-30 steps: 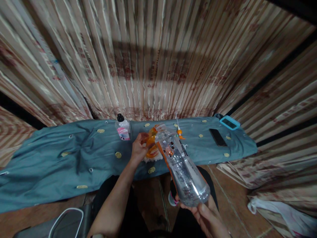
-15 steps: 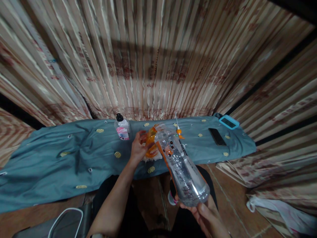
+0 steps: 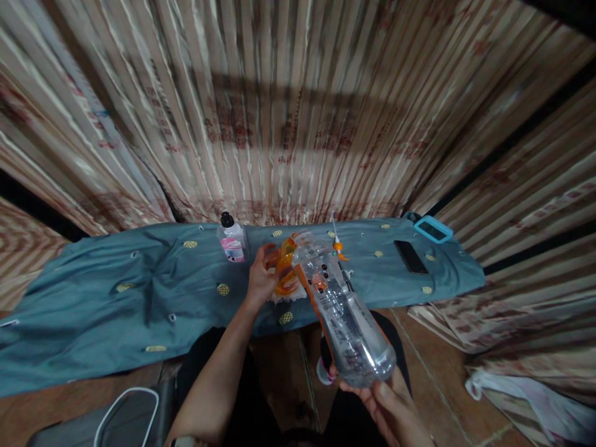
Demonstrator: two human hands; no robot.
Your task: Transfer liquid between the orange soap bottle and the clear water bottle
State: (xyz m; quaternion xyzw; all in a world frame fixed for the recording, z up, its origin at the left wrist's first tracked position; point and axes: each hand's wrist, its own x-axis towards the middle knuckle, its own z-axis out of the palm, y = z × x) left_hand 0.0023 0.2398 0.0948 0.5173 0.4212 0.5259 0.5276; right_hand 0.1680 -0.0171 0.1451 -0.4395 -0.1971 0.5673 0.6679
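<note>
A large clear bottle (image 3: 344,316) with an orange label hangs tilted between our hands, its base toward us and its narrow end beside the left hand. Our hands are apart: the right hand (image 3: 395,403) is closed around the base from below, while the left hand (image 3: 263,276) curls its fingers about an orange container (image 3: 286,282). The bottle's narrow end overlaps the container; we cannot tell whether they touch or whether any liquid runs.

To do this well, we would judge it best to raise the base gently with the right hand, steady the container with the left, and line up the two openings.

Under the container, just right of our left hand, lies a white tissue (image 3: 288,296). Beyond the clear bottle, forward of our right hand, is an orange pump top (image 3: 339,248). Left of our left hand stands a small bottle (image 3: 233,243) with a black cap. Well to the right, past both hands, a phone (image 3: 410,257) and a blue-framed device (image 3: 433,230) lie on the cloth-covered desk (image 3: 93,267).
</note>
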